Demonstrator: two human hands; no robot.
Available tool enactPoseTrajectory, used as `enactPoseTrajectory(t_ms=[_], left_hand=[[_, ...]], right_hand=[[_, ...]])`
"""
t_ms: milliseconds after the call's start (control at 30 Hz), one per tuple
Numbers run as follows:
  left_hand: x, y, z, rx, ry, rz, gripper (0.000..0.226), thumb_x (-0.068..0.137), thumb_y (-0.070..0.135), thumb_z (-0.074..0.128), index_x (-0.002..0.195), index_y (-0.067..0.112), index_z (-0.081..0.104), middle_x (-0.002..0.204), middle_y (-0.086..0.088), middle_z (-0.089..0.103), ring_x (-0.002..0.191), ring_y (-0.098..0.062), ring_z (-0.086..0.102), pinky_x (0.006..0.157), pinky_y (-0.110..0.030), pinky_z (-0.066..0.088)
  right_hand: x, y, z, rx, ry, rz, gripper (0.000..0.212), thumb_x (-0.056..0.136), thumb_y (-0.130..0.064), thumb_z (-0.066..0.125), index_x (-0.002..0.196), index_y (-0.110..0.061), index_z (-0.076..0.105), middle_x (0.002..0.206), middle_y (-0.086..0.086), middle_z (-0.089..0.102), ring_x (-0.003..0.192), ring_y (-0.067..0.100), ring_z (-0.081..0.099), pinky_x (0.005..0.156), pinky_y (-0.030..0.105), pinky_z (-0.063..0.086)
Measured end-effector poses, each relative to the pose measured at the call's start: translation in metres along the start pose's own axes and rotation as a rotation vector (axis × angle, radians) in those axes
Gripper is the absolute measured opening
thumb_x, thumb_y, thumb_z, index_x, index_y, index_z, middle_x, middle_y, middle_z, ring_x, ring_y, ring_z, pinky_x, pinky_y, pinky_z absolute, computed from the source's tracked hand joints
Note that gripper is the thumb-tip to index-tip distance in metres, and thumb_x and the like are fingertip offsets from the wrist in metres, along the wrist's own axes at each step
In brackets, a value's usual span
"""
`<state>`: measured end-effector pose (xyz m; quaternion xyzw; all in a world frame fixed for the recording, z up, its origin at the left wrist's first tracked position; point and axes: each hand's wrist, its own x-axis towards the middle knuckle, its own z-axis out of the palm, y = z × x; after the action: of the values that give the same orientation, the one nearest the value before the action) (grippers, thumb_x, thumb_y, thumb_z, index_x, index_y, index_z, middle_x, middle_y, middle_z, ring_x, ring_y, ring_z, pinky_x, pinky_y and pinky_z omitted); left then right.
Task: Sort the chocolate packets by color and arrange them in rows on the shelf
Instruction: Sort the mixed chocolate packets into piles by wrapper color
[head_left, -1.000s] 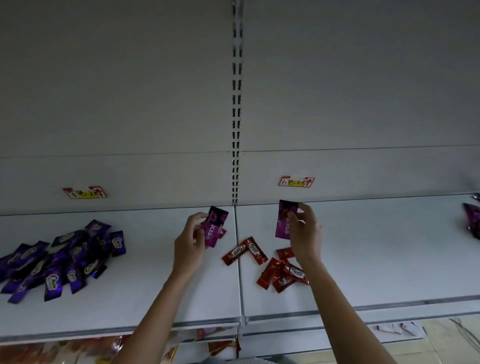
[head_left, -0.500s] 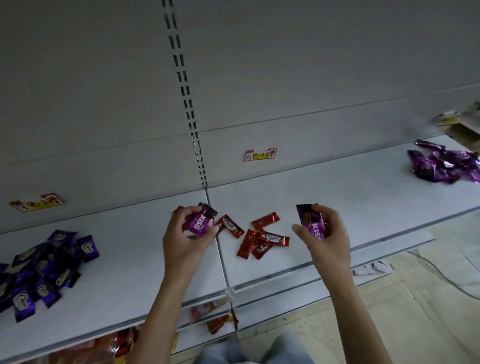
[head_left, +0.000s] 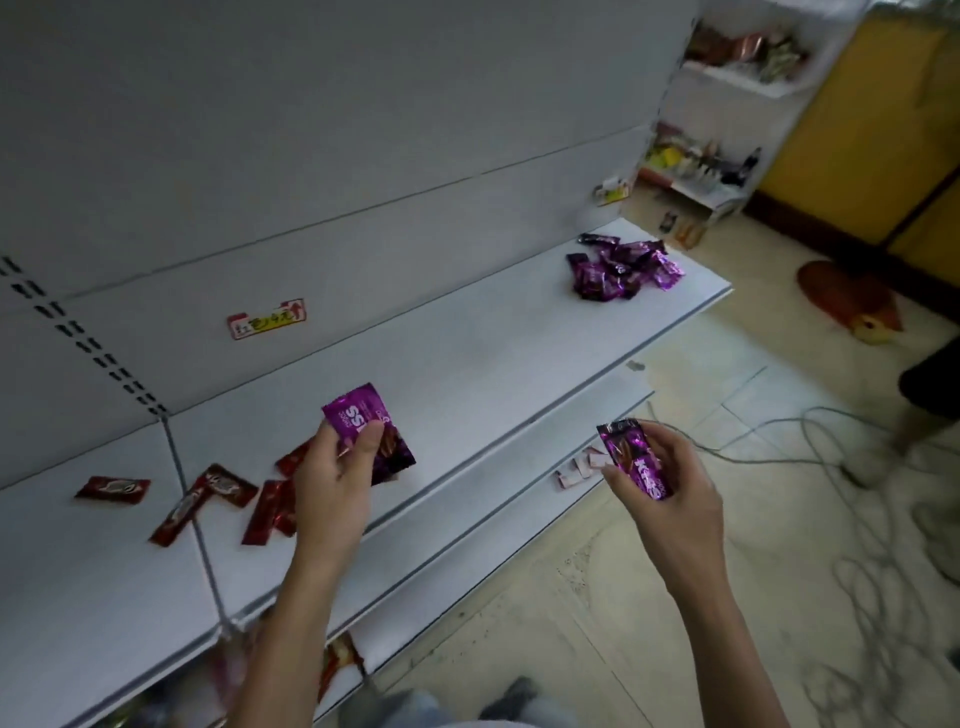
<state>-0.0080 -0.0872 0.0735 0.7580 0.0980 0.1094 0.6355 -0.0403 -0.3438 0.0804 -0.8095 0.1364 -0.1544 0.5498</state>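
Note:
My left hand (head_left: 332, 478) pinches a magenta chocolate packet (head_left: 366, 431) above the white shelf (head_left: 467, 364). My right hand (head_left: 670, 483) grips a second magenta packet (head_left: 636, 460) out past the shelf's front edge, over the floor. Several red packets (head_left: 218, 499) lie scattered on the shelf left of my left hand, partly hidden by it. A pile of magenta packets (head_left: 618, 267) sits at the shelf's far right end.
A red and yellow price label (head_left: 266, 318) is stuck on the back panel. Cables (head_left: 831, 467) trail over the tiled floor to the right. A lower shelf (head_left: 467, 530) juts out below. Small stocked racks (head_left: 696, 171) stand at the far right.
The view has swung to the right; the blue packets on the left have left the frame. Both hands, each still holding its magenta packet, have moved rightward along the shelf toward the magenta pile.

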Motion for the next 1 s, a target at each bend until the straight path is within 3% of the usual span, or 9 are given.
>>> enactPoseTrajectory(t_ms=[133,233,367,533,833,1000], left_hand=[[-0.005,0.009,0.061,0.029,-0.064,0.041,0.014,0.089,0.015,0.058,0.083,0.026,0.052,0.073,0.008,0.059,0.06,0.009,0.054,0.058,-0.005,0.04],[-0.006,0.008,0.099,0.012,-0.131,0.021,0.017,0.086,0.01,0.06,0.095,0.021,0.052,0.081,0.011,0.061,0.068,0.006,0.058,0.06,-0.002,0.042],[-0.007,0.008,0.128,0.044,-0.234,0.007,0.041,0.087,0.01,0.06,0.12,0.026,0.042,0.089,0.011,0.061,0.07,0.003,0.06,0.06,-0.003,0.043],[0.009,0.01,0.15,0.146,-0.31,0.048,0.049,0.078,0.013,0.072,0.114,0.032,0.046,0.095,0.019,0.058,0.077,0.011,0.058,0.062,-0.002,0.042],[0.072,0.017,0.215,0.232,-0.308,0.086,0.052,0.078,0.007,0.069,0.126,0.018,0.051,0.109,0.001,0.058,0.095,-0.013,0.057,0.061,0.001,0.04],[0.116,0.034,0.246,0.268,-0.327,0.14,0.052,0.081,0.011,0.068,0.127,0.025,0.048,0.103,0.012,0.057,0.089,0.0,0.055,0.063,0.003,0.037]], right_hand=[[0.018,0.021,-0.048,-0.042,0.077,-0.006,0.04,0.073,-0.011,0.075,0.106,-0.025,0.057,0.091,-0.017,0.062,0.075,-0.012,0.058,0.063,0.001,0.041],[0.031,0.043,-0.078,-0.094,0.131,0.011,0.041,0.073,-0.014,0.075,0.109,-0.023,0.058,0.096,-0.007,0.063,0.076,-0.005,0.056,0.063,0.003,0.042],[0.041,0.065,-0.104,-0.141,0.182,0.06,0.044,0.073,-0.015,0.075,0.113,-0.022,0.058,0.102,-0.002,0.062,0.081,-0.002,0.056,0.065,0.003,0.042],[0.061,0.08,-0.112,-0.148,0.221,0.107,0.045,0.074,-0.013,0.075,0.116,-0.017,0.059,0.104,0.001,0.062,0.082,-0.001,0.056,0.062,0.0,0.04],[0.132,0.09,-0.125,-0.141,0.309,0.151,0.043,0.074,-0.016,0.075,0.113,-0.022,0.059,0.104,-0.002,0.062,0.086,0.005,0.058,0.067,0.014,0.043],[0.185,0.085,-0.118,-0.08,0.329,0.143,0.046,0.075,-0.013,0.073,0.118,-0.02,0.056,0.103,-0.005,0.059,0.089,-0.001,0.054,0.066,0.006,0.045]])
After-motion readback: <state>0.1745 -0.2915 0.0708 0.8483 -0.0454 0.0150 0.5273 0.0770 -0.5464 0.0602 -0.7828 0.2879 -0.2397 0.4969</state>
